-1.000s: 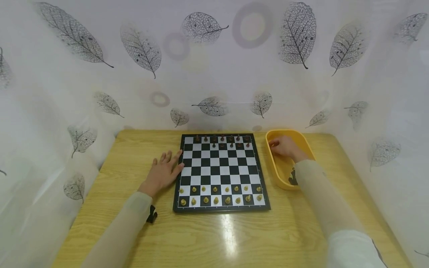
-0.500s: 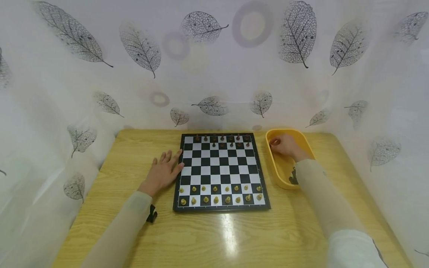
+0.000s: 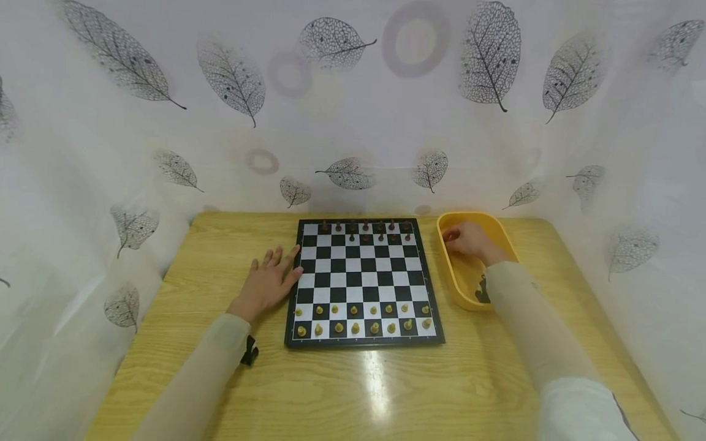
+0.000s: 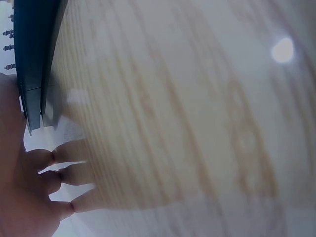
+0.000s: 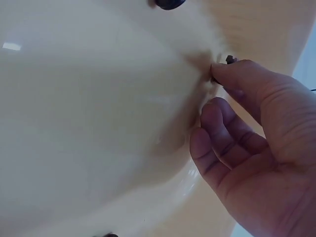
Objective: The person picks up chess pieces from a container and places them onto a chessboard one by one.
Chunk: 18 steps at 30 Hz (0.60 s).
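A black-framed chessboard (image 3: 361, 266) lies on the table, with yellow pieces (image 3: 355, 329) in two rows at the near side and dark reddish pieces (image 3: 366, 226) at the far side. My left hand (image 3: 263, 288) rests beside the board's left edge, fingers spread, thumb and forefinger touching the frame. Inside the yellow tray (image 3: 453, 285), to the board's right, is my right hand (image 3: 469, 240). In the right wrist view, its thumb and forefinger pinch a small dark chess piece (image 5: 230, 59), mostly hidden by the fingers. The other fingers are loosely curled.
In the right wrist view, small dark things show at the tray's top (image 5: 170, 4) and bottom edges, partly cut off. The wooden table (image 3: 325, 392) meets a leaf-patterned curtain (image 3: 353, 122) behind and at both sides.
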Tool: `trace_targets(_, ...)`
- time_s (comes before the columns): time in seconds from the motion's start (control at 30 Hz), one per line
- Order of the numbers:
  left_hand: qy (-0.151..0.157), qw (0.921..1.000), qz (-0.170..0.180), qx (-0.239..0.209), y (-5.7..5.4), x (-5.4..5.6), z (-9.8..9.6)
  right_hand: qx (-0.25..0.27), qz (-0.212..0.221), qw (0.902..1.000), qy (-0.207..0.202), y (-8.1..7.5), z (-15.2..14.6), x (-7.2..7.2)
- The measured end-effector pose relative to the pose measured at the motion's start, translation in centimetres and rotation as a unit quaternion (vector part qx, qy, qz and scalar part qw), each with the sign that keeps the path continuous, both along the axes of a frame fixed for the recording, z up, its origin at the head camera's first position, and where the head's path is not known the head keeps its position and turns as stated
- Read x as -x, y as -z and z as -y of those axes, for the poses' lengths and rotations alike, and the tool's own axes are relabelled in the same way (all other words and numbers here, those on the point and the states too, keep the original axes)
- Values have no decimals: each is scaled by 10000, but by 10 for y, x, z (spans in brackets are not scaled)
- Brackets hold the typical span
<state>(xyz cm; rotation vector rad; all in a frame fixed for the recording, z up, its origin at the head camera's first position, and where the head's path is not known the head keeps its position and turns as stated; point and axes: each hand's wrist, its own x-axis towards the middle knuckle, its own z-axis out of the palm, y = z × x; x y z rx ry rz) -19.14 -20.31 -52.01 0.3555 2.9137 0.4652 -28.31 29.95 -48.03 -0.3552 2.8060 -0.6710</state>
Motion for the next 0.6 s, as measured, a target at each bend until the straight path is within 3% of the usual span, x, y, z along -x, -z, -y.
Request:
trace_targets(0.27, 14, 10000, -5, -3, 2, 1, 0, 21, -84, 9995, 297, -1, -5, 0)
trace_targets(0.4, 27, 10000, 9, 3, 3, 0, 0, 88, 56, 9988, 483, -8, -5, -4)
trace_targets(0.6, 7, 10000, 11, 0, 1, 0, 0, -20, -211, 9977, 642, -20, -4, -6)
